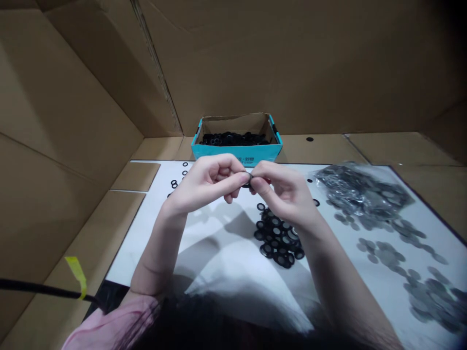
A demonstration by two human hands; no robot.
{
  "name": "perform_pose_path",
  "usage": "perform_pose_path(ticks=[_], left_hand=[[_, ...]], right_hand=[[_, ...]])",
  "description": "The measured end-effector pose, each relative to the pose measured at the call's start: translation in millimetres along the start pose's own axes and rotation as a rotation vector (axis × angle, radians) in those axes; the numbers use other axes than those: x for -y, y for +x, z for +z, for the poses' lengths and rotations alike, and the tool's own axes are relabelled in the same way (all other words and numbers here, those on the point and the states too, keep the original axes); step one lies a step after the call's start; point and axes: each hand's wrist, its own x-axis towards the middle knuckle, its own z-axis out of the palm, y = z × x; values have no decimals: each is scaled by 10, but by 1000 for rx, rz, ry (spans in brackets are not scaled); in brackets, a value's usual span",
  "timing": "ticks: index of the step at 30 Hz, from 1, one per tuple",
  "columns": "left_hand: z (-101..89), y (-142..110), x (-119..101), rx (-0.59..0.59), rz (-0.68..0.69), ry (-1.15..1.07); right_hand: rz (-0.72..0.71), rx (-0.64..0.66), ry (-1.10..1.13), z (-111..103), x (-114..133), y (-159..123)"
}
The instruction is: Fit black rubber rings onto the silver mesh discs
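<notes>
Both hands meet above the middle of the white board. Between the thumb and fingers of my left hand (213, 183) is one edge of a small dark ring (248, 183). My right hand (286, 194) pinches the opposite edge of that ring. Fingertips cover most of it, so I cannot tell whether a disc sits inside. Below my right hand lies a pile of black rings (275, 238), many with grey discs in their centres. Several empty black rings (174, 183) lie left of my left hand.
Behind the hands, a blue cardboard box (237, 152) holds many black rings. A clear plastic bag (359, 187) of grey discs lies at the right, with loose grey discs (386, 255) in front. Cardboard walls (292, 63) enclose the white board (136, 243). A black cable (40, 288) enters at left.
</notes>
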Motion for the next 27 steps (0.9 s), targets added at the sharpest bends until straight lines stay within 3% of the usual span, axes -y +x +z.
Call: perform_pose_path(ticks=[7, 11, 16, 21, 27], left_hand=[[-66, -5, -11, 61, -46, 42], [-113, -11, 2, 98, -57, 92], [-83, -9, 13, 58, -14, 198], [-34, -11, -11, 34, -4, 139], [-17, -19, -15, 11, 6, 112]], right_hand=[[-6, -52, -10, 46, -17, -8], [-20, 23, -27, 27, 2, 1], [-18, 78, -107, -16, 20, 14], [-16, 23, -34, -11, 2, 4], [-9, 51, -13, -43, 25, -11]])
